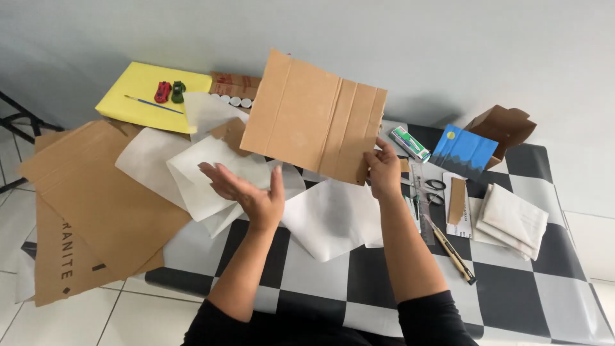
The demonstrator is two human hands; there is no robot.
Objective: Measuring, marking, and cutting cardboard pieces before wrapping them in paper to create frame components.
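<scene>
Right hand point(384, 170) pinches the lower right corner of a creased brown corrugated cardboard panel point(314, 118), fingers curled round its edge. Panel is held up off the table, tilted, its face toward the person, above the white sheets.

Left hand point(250, 189) is empty: palm up, fingers spread, hovering under the panel's lower left side, not touching it.

Below both hands, a black-and-white chequered tablecloth point(307, 263) covers the table. Several loose white paper sheets point(333, 218) lie overlapping across its middle.

To the left, large flat brown cardboard sheets point(96, 192) overhang the table edge and reach toward the tiled floor. Behind them sits a yellow paper sheet point(138, 86) with a thin blue paintbrush point(154, 104) and two small toy cars on it, one red point(163, 91), one green point(178, 91), side by side.

Right of the right hand: a green-and-white small box point(410, 143), black-handled scissors point(435, 189), a clear ruler point(423, 205), a utility knife with a tan handle point(451, 250). Further right, a blue painted card with a yellow dot point(462, 152) leans by an open brown cardboard box point(503, 128). A folded white cloth point(512, 218) lies near the table's right edge, and a small brown cardboard strip point(457, 200) just beside the scissors.
</scene>
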